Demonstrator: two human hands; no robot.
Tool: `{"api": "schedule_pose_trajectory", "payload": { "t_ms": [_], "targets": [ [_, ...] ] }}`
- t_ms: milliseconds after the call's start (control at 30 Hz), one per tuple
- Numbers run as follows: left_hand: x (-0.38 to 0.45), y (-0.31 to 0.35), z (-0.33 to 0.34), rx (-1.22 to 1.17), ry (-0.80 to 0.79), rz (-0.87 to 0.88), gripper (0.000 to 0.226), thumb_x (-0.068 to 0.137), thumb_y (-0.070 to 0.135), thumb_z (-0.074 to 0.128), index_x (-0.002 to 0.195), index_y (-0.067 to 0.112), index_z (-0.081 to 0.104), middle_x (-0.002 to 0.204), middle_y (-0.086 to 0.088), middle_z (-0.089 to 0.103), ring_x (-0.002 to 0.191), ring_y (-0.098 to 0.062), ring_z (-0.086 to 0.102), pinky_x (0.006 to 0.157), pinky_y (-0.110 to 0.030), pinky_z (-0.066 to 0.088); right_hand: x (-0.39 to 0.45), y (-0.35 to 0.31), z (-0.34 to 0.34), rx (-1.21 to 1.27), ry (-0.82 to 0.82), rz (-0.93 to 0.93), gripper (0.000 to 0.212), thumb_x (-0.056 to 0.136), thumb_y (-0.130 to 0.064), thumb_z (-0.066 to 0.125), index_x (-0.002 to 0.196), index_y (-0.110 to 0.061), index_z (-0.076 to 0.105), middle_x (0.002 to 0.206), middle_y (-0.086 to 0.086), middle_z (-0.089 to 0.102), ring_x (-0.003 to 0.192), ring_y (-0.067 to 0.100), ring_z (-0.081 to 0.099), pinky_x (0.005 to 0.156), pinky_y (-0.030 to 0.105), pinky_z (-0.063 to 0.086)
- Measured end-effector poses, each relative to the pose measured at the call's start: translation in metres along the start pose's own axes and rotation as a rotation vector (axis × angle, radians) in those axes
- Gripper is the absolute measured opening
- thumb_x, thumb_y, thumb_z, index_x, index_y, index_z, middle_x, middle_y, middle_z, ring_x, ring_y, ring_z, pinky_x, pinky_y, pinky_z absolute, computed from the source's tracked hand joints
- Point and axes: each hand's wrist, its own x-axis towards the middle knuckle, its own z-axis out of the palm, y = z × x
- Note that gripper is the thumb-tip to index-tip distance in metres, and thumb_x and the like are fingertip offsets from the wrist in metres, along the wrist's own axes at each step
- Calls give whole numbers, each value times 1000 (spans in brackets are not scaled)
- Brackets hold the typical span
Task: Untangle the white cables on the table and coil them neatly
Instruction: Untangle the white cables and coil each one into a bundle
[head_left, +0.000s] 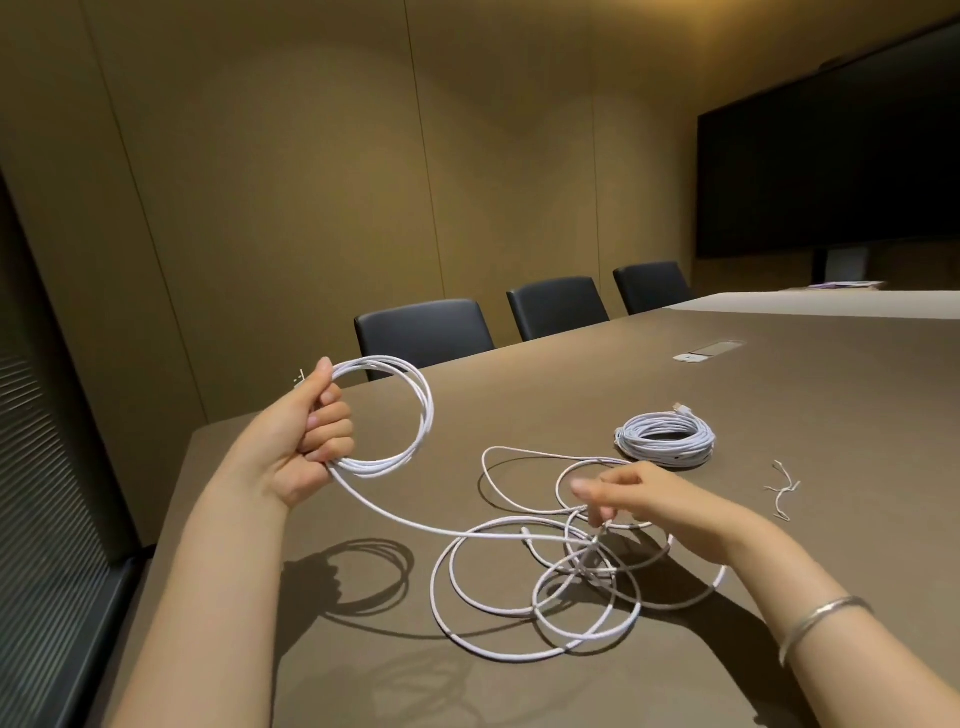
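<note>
- Two bare forearms at the near edge; silver bangle (823, 621) on the right wrist.
- Loose cable (540, 613) sprawled in overlapping loops on the brown table (779, 374), near the front; strands crossing at several points, hence not yet ready for winding.
- Right hand (639, 496) low over the crossing loops, fingertips (597, 514) pinching a single strand and lifting it slightly, probably to free it from the loops beneath.
- Left hand (306, 441) raised above the table's left corner, fingers curled firmly round a partial coil (415, 415) of a few turns; held upright in the air, apparently to keep finished turns away from the tangle and let slack feed in.
- One strand running from the partial coil down to the loops at the right hand, marking both as the same cable; small connector end protruding past the left thumb.
- Shadows of coil and arm cast on the table beneath.
- Finished coil (665, 439) lying flat farther back on the right, tightly wound, well apart from the tangle, connector tip at its far edge.
- Thin twist tie (782, 488) just right of the finished coil, loose on the surface.
- Recessed socket panel (709, 351) farther along the table.
- Three dark chairs (423, 330) along the far side.
- Tan panelled wall behind; large dark screen (831, 166) at right; slatted glass partition at left.
</note>
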Motion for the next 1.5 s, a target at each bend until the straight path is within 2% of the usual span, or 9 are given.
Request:
{"api": "schedule_pose_trajectory", "payload": {
  "t_ms": [100, 200, 333, 500, 700, 900, 967, 1100, 1500],
  "targets": [
    [1, -1, -2, -26, 10, -8, 46, 99, 42, 48, 62, 18, 36, 39, 7, 22, 25, -6, 19, 29, -14, 12, -5, -3, 0, 49, -185, -22, 36, 67, -39, 81, 90, -14, 70, 95, 3, 70, 84, 3, 64, 74, 13, 46],
    [3, -3, 0, -21, 19, -10, 46, 99, 42, 49, 62, 18, 36, 40, 7, 22, 27, -5, 19, 31, -14, 11, -4, -5, 5, -77, -229, -23, 24, 70, -31, 85, 92, -29, 77, 121, -8, 64, 114, -2, 56, 100, 23, 40],
    [4, -4, 0, -4, 30, -4, 45, 99, 42, 49, 62, 18, 37, 41, 7, 22, 28, -5, 18, 33, -15, 10, 2, -6, 8, -235, -180, -66, 7, 78, -38, 78, 81, -32, 78, 130, -18, 54, 122, 1, 49, 109, 35, 32],
    [3, -2, -3, -24, 38, -5, 45, 98, 42, 50, 63, 18, 36, 41, 7, 22, 28, -6, 19, 32, -15, 11, 8, -2, 11, -181, 73, -69, 24, 92, -46, 58, 82, -25, 64, 93, -4, 68, 82, 14, 61, 74, 35, 49],
    [3, 1, -6, -43, 60, 8, 45, 99, 42, 50, 63, 18, 36, 40, 7, 22, 26, -7, 19, 29, -15, 12, 7, -10, 3, 79, 516, -189, 47, 85, -47, 63, 60, -15, 39, 57, -1, 33, 55, 12, 32, 60, 31, 31],
    [7, -2, -11, -40, 84, 14, 45, 99, 42, 50, 64, 18, 36, 39, 7, 23, 26, -7, 19, 28, -15, 13, 4, -5, -10, 456, 381, 22, 51, 59, -57, 77, 67, -21, 42, 55, -1, 29, 49, 13, 28, 56, 26, 29],
    [8, -2, -14, -36, 103, 16, 45, 99, 42, 51, 64, 18, 37, 40, 7, 23, 27, -7, 19, 28, -15, 13, 4, 2, -16, 658, 300, 31, 39, 66, -41, 82, 80, -15, 55, 60, -2, 37, 55, 13, 34, 61, 26, 35],
    [8, -5, -13, 16, 121, 18, 44, 98, 42, 52, 64, 18, 37, 41, 7, 24, 29, -5, 19, 28, -15, 14, 3, 0, -22, 981, 333, -54, 19, 92, -4, 55, 108, -6, 65, 81, 6, 60, 77, 19, 52, 72, 32, 55],
    [-2, -50, 62, 493, -81, 136, 46, 100, 44, 50, 64, 21, 34, 50, 5, 26, 42, -9, 20, 38, -20, 22, 1, -53, 36, 733, 430, -316, 9, 90, -7, 62, 85, 0, 62, 66, 6, 58, 49, 14, 55, 50, 25, 54]
  ]
}}
